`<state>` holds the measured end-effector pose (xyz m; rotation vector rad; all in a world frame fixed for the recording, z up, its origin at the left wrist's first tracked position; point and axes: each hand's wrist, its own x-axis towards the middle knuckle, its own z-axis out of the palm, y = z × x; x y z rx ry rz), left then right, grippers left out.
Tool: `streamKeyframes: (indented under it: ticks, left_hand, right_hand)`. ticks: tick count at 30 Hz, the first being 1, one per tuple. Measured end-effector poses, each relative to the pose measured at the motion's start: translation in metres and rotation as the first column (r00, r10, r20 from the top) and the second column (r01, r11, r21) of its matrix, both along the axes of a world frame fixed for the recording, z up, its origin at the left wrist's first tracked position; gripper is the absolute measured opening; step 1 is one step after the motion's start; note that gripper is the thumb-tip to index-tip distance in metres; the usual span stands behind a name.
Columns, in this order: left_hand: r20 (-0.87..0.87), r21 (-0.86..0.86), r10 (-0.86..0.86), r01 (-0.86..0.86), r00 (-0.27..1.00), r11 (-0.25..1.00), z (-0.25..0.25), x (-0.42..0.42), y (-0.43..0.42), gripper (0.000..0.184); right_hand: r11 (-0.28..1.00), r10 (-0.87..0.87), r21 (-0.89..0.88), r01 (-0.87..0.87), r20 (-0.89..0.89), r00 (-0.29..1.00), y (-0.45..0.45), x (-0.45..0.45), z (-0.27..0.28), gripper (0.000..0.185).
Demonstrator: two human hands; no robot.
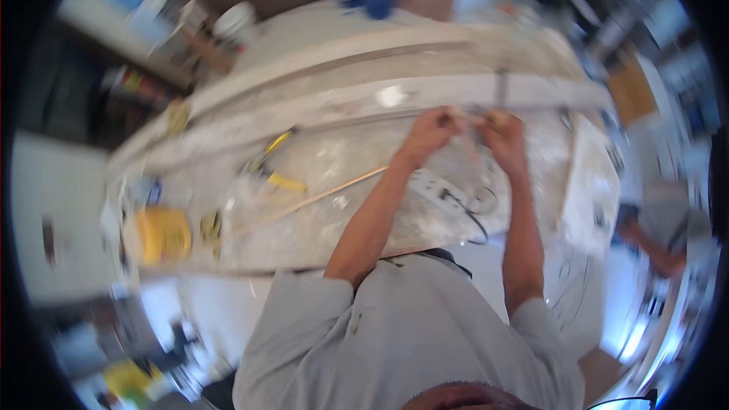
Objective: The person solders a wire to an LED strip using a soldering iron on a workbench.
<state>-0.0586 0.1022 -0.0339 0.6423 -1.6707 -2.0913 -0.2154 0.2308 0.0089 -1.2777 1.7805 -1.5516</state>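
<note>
My left hand (434,132) and my right hand (502,130) are close together over the worktable, fingers curled in. Between them shows a small pale piece, blurred by motion, with a faint strip hanging under it; its kind I cannot make out. Just beyond the hands runs a long pale board (319,108) laid across the table. Below them, nearer my body, lies a white power strip (437,188) with a black plug and cord. A thin wooden strip (334,189) lies to the left of my left forearm.
A yellow-and-black hand tool (279,143) and a yellow piece (286,182) lie left of centre. A yellow bucket (162,234) stands at the table's left end. White sheet material (588,182) covers the right end. Another person (664,220) is at the far right.
</note>
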Motion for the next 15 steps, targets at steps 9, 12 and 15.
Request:
streamKeyframes:
  ticks: [9,12,15]
  left_hand:
    - [0.215,-0.474,0.525,-0.382,0.823,0.793,0.013,0.184,0.030,0.065]
    - [0.177,-0.360,0.622,-0.538,0.763,0.762,-0.006,0.263,0.050,0.044]
    - [0.210,-0.281,0.703,-0.647,0.679,0.709,-0.016,0.328,0.073,0.034]
  right_hand:
    - [0.914,0.319,0.373,-0.159,-0.417,0.851,-0.076,0.049,-0.006,0.019]
    - [0.878,0.450,0.388,-0.281,-0.469,0.759,-0.106,0.086,-0.016,0.017]
    - [0.849,0.528,0.377,-0.371,-0.642,0.555,-0.137,0.109,-0.040,0.014]
